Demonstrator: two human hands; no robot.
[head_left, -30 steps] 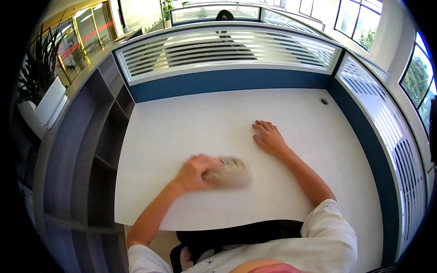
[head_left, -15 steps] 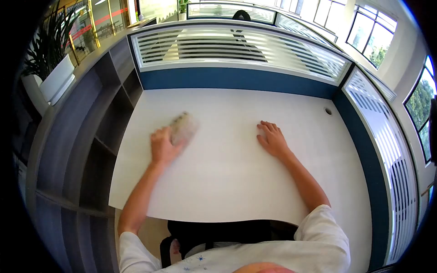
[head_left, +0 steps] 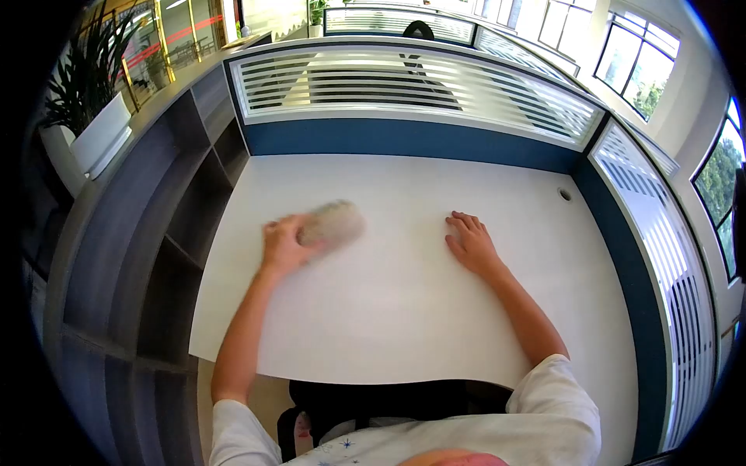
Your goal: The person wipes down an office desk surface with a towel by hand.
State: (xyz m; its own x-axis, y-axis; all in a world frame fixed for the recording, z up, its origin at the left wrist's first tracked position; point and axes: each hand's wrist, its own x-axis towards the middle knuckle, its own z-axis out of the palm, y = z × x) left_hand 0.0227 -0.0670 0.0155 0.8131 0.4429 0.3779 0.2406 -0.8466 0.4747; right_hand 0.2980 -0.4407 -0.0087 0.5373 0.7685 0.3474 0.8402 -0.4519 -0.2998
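Note:
A rounded, beige-grey object (head_left: 334,224) is over the left half of the white desktop (head_left: 388,311). Motion blurs it, and I cannot make out its kind or whether it touches the surface. My left hand (head_left: 287,242) grips its left end, with the thumb on the near side and the fingers partly hidden behind it. To the right, my right hand (head_left: 471,239) lies palm down on the desktop, fingers spread a little and holding nothing.
Dark shelving (head_left: 183,210) borders the desk on the left, with a plant in a white planter (head_left: 105,140) on top. Blue partitions (head_left: 404,138) with striped glass close off the back and right. A cable hole (head_left: 565,195) sits at the back right.
My left hand has swung the beige object to the right, and its angle has turned flatter. My right hand stays in place on the desktop. The view has shifted slightly.

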